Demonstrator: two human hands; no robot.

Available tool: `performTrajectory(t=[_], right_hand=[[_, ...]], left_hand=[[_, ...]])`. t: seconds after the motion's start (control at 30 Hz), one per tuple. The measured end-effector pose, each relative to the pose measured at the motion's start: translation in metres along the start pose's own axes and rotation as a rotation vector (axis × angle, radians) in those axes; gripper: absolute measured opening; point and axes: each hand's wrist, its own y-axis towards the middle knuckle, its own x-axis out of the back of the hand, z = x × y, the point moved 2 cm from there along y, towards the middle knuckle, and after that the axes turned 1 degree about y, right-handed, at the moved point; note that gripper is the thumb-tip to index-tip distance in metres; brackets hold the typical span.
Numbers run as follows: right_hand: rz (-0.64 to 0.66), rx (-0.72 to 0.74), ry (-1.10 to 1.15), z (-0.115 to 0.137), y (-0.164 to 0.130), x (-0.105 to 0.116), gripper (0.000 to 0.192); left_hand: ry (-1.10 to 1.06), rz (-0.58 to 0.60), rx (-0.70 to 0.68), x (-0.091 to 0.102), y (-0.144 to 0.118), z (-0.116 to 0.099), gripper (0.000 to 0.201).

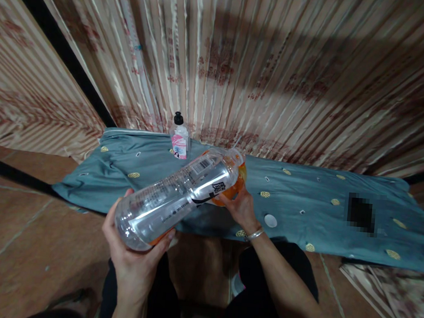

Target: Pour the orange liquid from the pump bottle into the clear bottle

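2 hands [135, 251], 2 bottles [172, 195], 1 orange cup [236, 183], 1 white cap [271, 220]

Curtained corner with a cloth-covered low surface

You face pleated beige curtains [264, 60] with faded red patterning filling the upper frame, a dark vertical strip [59, 44] cutting through them at upper left. A teal patterned cloth [304, 195] spans the middle, over a reddish-brown tiled floor [18, 241] along the bottom. Light is dim, with shadow bands across the curtains.

- Small bottle [180, 138] with black cap and pink label, upright on blue cloth [304, 195].
- White round lid [271, 220] lying on cloth.
- Striped curtain [242, 58] behind.
- Brown tiled floor [26, 232] below.
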Motion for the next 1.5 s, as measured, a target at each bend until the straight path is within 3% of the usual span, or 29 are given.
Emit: performTrajectory(t=[0.33, 1.13, 1.5], right_hand=[[0.008, 0.032, 0.017, -0.0044, -0.0005, 0.0000, 0.079], [-0.006, -0.020, 0.010, 0.0000, -0.0001, 0.0006, 0.085], [-0.009, -0.020, 0.023, -0.0004, 0.0003, 0.0001, 0.084]], left_hand=[[0.057, -0.005, -0.081, 0.0006, 0.0019, -0.0023, 0.109], [0.079, -0.046, 0.062, 0.0043, 0.0008, 0.0014, 0.112], [0.074, -0.041, 0.061, 0.0051, 0.0000, 0.0009, 0.116]])
